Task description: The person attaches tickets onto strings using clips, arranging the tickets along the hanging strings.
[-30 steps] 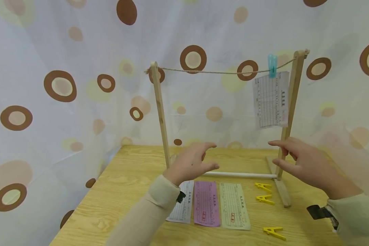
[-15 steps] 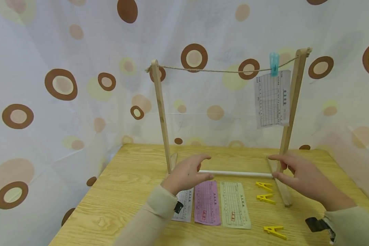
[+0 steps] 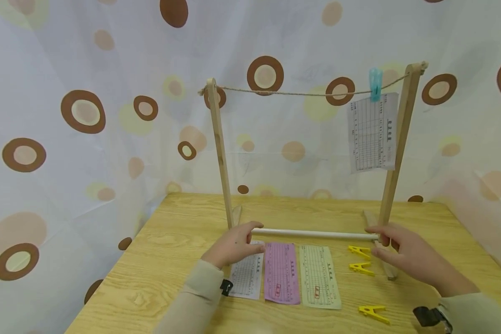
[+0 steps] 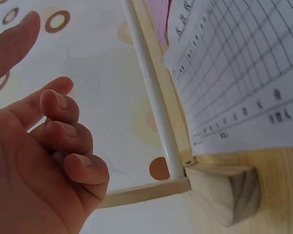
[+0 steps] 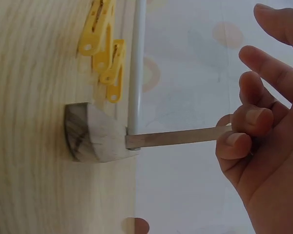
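Observation:
My left hand point(image 3: 233, 247) hovers over the upper part of the white printed slip point(image 3: 247, 273), thumb and index finger apart, holding nothing. Beside that slip lie a pink slip point(image 3: 281, 273) and a pale green slip point(image 3: 319, 277) in a row. My right hand point(image 3: 409, 253) is above the right foot of the wooden rack, next to two yellow clothespins point(image 3: 360, 268); its fingers are loosely bent around nothing. A third yellow clothespin point(image 3: 374, 314) lies nearer the front. From the rack's twine point(image 3: 292, 93) hangs another white slip point(image 3: 373, 134), clipped by a blue clothespin point(image 3: 375, 85).
The rack has a left post point(image 3: 220, 148), a right post point(image 3: 398, 144) and a white rod point(image 3: 313, 233) low between them. It stands on a wood-grain table point(image 3: 150, 273). A dotted curtain point(image 3: 108, 185) hangs behind and at the left.
Both hands have come down toward the table, and the left has also moved left, uncovering more of the white slip. The slips and clothespins lie as before.

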Action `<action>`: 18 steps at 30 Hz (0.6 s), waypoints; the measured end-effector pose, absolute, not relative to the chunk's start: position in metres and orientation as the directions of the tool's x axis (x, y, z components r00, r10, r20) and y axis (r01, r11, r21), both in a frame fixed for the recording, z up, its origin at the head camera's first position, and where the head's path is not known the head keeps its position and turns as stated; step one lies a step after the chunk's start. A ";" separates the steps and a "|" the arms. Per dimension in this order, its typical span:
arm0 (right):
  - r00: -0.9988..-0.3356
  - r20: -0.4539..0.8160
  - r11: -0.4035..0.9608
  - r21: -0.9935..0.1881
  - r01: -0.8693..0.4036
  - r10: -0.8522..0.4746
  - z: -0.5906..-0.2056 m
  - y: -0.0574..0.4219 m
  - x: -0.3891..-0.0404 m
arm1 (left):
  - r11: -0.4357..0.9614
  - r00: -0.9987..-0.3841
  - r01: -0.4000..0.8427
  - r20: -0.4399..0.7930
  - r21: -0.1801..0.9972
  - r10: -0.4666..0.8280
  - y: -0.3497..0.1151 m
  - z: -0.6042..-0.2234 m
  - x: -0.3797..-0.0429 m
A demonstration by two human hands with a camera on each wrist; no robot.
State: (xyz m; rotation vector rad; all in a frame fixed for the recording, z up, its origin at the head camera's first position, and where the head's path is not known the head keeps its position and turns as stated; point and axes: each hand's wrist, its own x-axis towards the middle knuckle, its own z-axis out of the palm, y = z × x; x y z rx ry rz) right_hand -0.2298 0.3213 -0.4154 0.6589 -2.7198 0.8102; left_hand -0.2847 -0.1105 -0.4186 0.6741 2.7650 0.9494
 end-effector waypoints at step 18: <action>-0.906 0.062 0.701 -0.613 -0.366 -0.419 -0.441 0.330 -0.232 | 0.729 -0.935 0.213 -0.081 0.650 0.346 -0.159 -0.446 -0.301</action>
